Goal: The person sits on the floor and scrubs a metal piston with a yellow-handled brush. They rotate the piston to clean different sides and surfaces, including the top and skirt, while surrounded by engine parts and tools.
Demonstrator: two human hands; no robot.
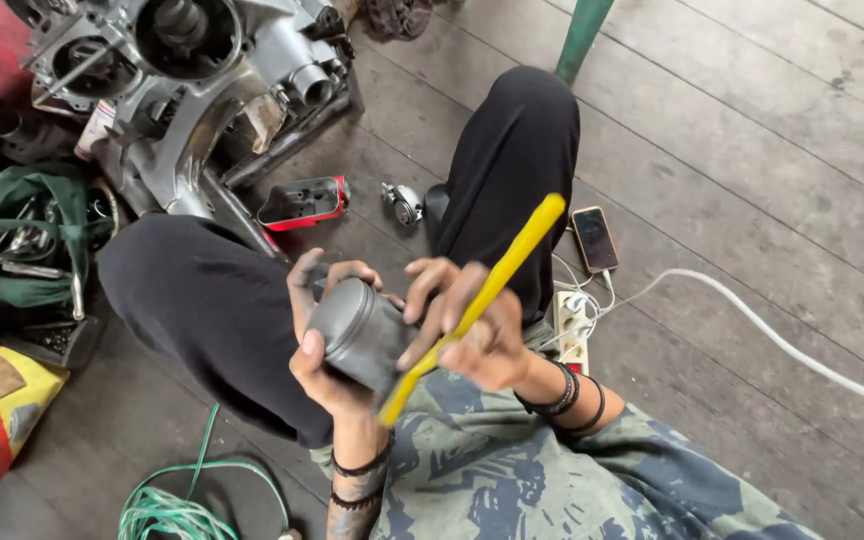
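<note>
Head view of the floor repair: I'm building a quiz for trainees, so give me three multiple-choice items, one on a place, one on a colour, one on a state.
1. Where does the phone lie?
A) on the wooden floor, beside the knee
B) in the green bag
C) on the engine

2. What colour is the long tool?
A) red
B) yellow
C) blue

3. How is the grey piston held?
A) it lies on the floor
B) it hangs from a cord
C) the left hand grips it

Answers: 1 A, it rests flat on the boards. 2 B, the tool in the right hand is yellow. 3 C, fingers wrap around its body.
</note>
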